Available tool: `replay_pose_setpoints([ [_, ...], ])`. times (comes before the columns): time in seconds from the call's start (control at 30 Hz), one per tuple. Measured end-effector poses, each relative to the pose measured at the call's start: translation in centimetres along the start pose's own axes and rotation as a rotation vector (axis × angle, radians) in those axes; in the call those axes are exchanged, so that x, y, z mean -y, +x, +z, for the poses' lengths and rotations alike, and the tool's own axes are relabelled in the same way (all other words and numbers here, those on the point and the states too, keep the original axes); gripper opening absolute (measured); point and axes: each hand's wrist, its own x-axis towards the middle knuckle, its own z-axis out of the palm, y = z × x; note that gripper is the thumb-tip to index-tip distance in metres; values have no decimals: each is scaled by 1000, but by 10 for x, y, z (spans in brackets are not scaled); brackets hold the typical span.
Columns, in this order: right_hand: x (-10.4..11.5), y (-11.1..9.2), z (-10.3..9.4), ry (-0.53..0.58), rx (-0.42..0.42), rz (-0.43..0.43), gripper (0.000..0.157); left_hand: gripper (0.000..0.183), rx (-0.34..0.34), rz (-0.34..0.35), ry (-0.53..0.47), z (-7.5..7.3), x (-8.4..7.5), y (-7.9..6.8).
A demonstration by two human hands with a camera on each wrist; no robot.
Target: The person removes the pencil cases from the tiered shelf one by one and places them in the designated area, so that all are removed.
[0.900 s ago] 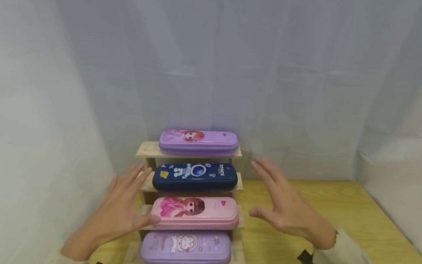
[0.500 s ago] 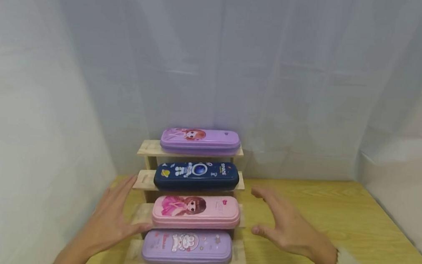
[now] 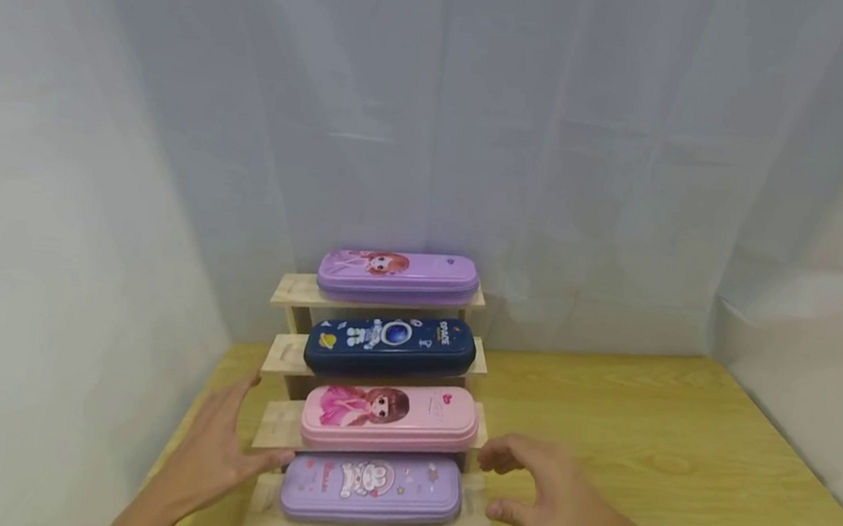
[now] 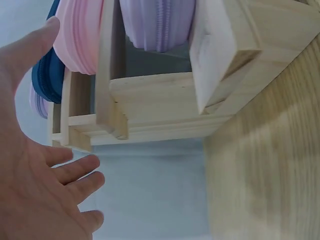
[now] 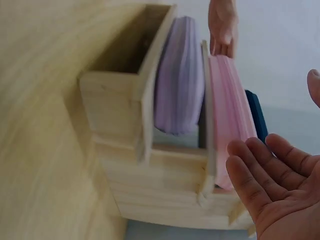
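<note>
Four-step wooden display stand (image 3: 267, 503) bears one pencil case on each tier. Lowest is a lavender case (image 3: 371, 491) with a bunny print; above it lies a pink one (image 3: 430, 418) with a doll picture. A navy space case (image 3: 391, 346) and a purple doll case (image 3: 428, 274) fill the upper tiers. My left hand (image 3: 213, 445) is beside the stand's left side, fingers extended, thumb tip close to the lavender case's left end. Off the right side, my right hand (image 3: 555, 496) holds nothing, its fingers gently bent and thumb apart, near the lower two tiers.
The stand is on a yellowish wood-grain table (image 3: 646, 450), which extends to the right. Pale sheeting hangs behind (image 3: 418, 129) and along both sides, the left sheet (image 3: 53, 264) being close to my left hand.
Both hands have lowered along the stand, from around the middle tiers toward the bottom ones. My right hand has also come nearer the stand. The pencil cases have stayed on their tiers.
</note>
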Motion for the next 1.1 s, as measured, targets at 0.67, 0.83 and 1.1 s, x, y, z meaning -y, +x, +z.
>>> replay_pose_setpoints([
  [0.67,-1,-10,44,46,184,195,72,96,81,-59,-24,12,12,8],
  [0.83,0,-8,50,63,218,211,73,91,39,-11,-18,13,15,10],
  [1.1,-3,4,62,28,294,159,77,88,28,23,-15,13,16,14],
])
